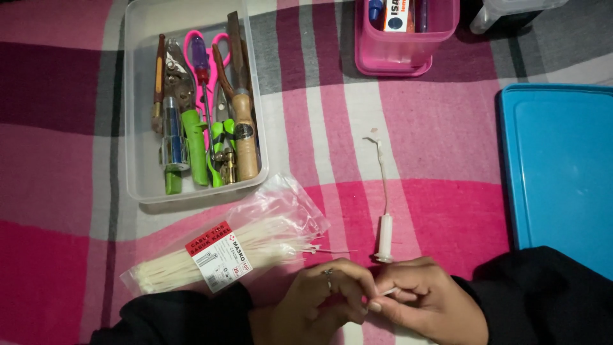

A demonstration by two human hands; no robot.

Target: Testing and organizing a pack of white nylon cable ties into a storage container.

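Pinched between the fingertips of the left hand (322, 297) and right hand (421, 300) is a thin white plastic cable tie (387, 291), low over the pink checked cloth (447, 211); seemingly mid-threading, though fingers hide its ends. Feeding it further calls for fine fingertip control.

a single head-worn camera looks almost straight down, fairly close, onto a pink plaid cloth (440, 147). the wearer's two hands enter from the bottom edge, a clear tool tray (137, 102) sits upper left and a blue lid (555, 172) is cut off at right.
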